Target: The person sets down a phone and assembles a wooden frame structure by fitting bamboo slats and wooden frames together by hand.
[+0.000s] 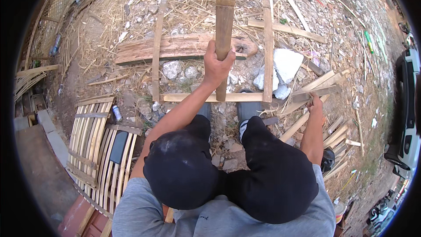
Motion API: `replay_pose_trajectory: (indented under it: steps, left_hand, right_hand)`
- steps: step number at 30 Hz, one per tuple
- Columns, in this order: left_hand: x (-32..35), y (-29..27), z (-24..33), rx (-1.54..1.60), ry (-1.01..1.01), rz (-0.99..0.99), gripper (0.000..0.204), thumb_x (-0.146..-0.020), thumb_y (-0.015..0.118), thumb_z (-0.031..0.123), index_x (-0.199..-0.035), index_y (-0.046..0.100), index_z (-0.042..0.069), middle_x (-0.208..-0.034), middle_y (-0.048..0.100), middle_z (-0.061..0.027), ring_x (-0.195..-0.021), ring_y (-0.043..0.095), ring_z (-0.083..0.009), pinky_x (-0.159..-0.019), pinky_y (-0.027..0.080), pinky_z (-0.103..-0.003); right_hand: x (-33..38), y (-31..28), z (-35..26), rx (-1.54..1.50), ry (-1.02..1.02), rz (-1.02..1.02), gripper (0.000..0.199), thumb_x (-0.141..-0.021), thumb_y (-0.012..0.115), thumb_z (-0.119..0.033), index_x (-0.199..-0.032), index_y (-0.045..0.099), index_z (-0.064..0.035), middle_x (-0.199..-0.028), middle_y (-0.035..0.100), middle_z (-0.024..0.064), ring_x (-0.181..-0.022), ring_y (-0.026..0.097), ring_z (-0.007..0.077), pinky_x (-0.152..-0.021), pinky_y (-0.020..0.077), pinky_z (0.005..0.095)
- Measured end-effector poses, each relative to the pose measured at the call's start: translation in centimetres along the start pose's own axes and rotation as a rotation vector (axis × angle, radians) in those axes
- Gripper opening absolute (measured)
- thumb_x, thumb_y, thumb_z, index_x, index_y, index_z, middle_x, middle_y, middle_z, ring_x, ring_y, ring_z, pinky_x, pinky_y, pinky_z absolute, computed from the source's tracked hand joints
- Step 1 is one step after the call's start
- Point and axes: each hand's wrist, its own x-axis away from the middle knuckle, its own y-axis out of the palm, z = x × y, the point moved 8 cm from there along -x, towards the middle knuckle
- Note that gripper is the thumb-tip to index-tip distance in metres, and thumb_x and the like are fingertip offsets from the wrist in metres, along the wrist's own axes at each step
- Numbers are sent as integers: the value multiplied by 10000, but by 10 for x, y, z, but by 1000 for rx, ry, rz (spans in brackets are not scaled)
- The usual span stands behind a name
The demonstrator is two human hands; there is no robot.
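Note:
My left hand [218, 66] is shut around a thick brown bamboo pole [224, 22] that stands nearly upright, its foot near a strip frame on the ground. My right hand [315, 103] reaches down to the right and grips one end of a pale split bamboo strip [302, 122] among several loose strips. I am crouching; my knees in black trousers [272, 171] fill the lower middle, and my grey shoes [247, 110] rest by the frame's near strip.
A rectangular frame of bamboo strips [156, 48] lies on stony, straw-strewn ground over a rough wooden plank [175, 47]. White stone chunks [286, 63] sit inside it. Woven slat panels [94, 136] lie at left with a can [117, 113]. A vehicle [405, 105] stands at right.

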Motion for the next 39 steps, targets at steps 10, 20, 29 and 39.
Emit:
replay_pose_trajectory:
  steps: [10,20,29,39]
  left_hand:
    - [-1,0,3,14,5,39,230,-857,658,72,-952,450,44,-674,536,11,-542,490,-28,-449,385,-219]
    - [6,3,11,43,10,33,241,-858,658,62,-957,439,45,-670,538,4,-523,490,-33,-436,389,-214]
    - [5,-5,7,41,-20,54,253,-857,659,52,-950,423,53,-647,528,-1,-489,491,-46,-411,393,-213]
    - [16,-23,10,28,-3,61,241,-879,646,75,-953,417,57,-650,517,0,-497,489,-49,-415,393,-218]
  right_hand:
    - [-4,-15,-21,-270,-73,-174,606,-881,693,-299,-1347,404,-40,-1320,472,118,-1149,496,277,-937,425,417]
    - [71,-42,-82,-365,-422,-154,547,-879,699,-271,-1352,461,-135,-1263,512,40,-1049,506,233,-915,413,410]
    - [256,-74,-265,-197,-1007,45,476,-872,710,-206,-1280,530,-41,-1176,600,68,-1046,580,166,-866,467,326]
    - [418,159,-348,175,-1495,-543,283,-838,736,-144,-1091,680,-32,-941,696,40,-864,624,106,-815,467,267]
